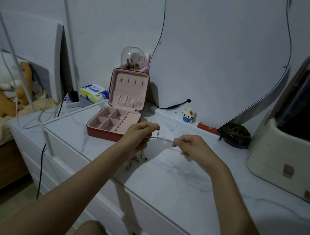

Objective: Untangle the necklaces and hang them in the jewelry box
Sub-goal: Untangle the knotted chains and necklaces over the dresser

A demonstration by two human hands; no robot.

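Head view: left hand [139,133] and right hand [191,147] pinch a silver necklace [164,139].

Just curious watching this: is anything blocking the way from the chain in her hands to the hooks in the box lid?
Nothing visible does. The silver chain stretches between both hands, and the open jewelry box stands just behind, its hooks bare.

Print on the tissue pack [94,92] is too blurred to read

Jewelry box [114,124] on table [182,177], behind hands [191,147].
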